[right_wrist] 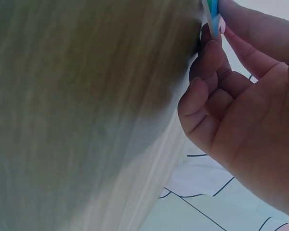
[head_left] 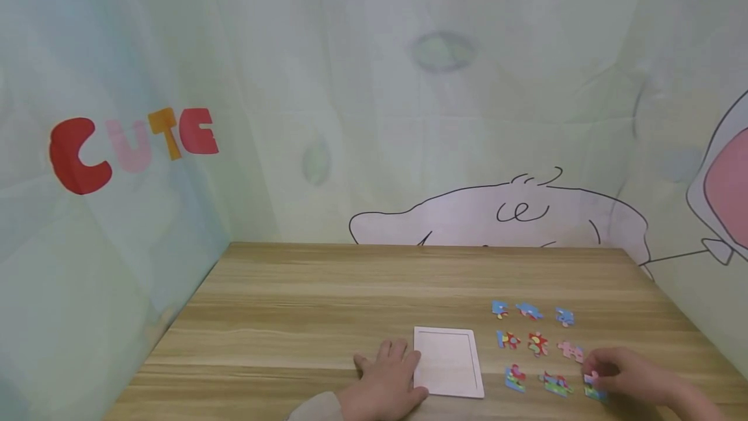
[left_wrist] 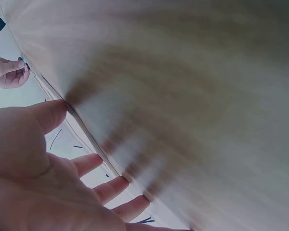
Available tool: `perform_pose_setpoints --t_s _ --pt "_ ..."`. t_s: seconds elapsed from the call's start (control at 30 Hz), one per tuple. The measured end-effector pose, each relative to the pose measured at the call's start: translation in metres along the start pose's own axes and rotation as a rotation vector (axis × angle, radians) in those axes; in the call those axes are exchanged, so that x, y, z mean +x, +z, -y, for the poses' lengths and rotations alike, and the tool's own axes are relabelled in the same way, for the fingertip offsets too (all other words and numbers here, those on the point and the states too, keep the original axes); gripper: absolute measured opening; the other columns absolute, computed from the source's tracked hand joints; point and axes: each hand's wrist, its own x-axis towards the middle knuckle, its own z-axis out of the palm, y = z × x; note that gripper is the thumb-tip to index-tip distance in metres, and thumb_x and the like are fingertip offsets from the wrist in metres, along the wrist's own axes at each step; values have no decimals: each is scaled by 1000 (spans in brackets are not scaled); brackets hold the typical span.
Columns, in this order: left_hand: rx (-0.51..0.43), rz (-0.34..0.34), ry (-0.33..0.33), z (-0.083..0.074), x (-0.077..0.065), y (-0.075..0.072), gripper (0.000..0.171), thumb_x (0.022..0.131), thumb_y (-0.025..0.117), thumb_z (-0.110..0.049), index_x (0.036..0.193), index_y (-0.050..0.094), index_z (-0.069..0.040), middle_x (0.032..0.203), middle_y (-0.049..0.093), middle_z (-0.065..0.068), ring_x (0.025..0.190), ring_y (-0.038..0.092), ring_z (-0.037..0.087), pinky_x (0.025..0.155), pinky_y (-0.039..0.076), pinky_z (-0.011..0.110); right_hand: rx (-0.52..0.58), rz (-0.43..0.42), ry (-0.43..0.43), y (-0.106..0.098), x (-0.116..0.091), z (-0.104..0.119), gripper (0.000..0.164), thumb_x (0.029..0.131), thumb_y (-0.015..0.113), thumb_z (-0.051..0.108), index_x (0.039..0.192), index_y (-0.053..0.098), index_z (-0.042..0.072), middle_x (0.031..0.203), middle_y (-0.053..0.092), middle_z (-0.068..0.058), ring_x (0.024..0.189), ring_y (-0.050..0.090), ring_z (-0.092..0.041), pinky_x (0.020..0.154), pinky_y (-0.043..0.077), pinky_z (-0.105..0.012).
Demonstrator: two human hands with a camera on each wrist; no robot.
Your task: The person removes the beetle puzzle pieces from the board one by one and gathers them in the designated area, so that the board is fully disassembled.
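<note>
My left hand [head_left: 386,383] lies on the table at the left edge of a square white puzzle frame [head_left: 447,362], its fingers spread and straight. The left wrist view shows the fingertips [left_wrist: 94,162] against the tabletop. At the lower right corner of the laid-out puzzle pieces, my right hand [head_left: 634,377] pinches a jigsaw piece [head_left: 595,394] with green and pink on it. In the right wrist view that piece, tilted up on its edge, is between thumb and fingers, and the other fingers are curled. Part of it is hidden by the hand.
Several other jigsaw pieces lie apart in rows right of the frame, among them a red flower piece [head_left: 537,344], a pink piece [head_left: 571,350] and a blue piece [head_left: 529,310]. A printed cloth [head_left: 280,180] hangs behind and beside the wooden table [head_left: 280,317].
</note>
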Motion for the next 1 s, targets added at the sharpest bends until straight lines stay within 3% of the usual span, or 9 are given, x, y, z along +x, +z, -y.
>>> perform_pose_setpoints --t_s 0.27,0.6,0.8,1.0 --pt "-1 7 7 0 1 -1 60 88 60 -52 133 53 -12 138 44 13 128 38 36 79 27 83 30 1 15 2 -3 -1 13 89 64 11 98 61 3 96 62 -5 79 50 1 69 43 -19" --pt "-40 11 3 1 1 -6 61 88 61 -51 134 53 -12 140 44 15 130 37 38 80 25 84 5 -62 -54 1 -3 5 15 93 60 13 102 61 1 91 61 -6 76 51 1 64 44 -21" --pt "-118 -36 18 10 -1 -12 59 89 60 -49 134 52 -11 135 49 14 124 44 37 82 36 74 -129 -277 -100 4 11 40 22 95 60 19 107 62 0 87 59 -1 73 48 2 60 44 -22" --pt "-265 -163 115 25 4 -40 58 96 54 -43 136 48 -2 136 48 21 124 48 37 97 42 58 -230 -515 -230 15 35 86 24 92 65 23 110 64 7 98 65 3 86 59 -9 70 51 -30"
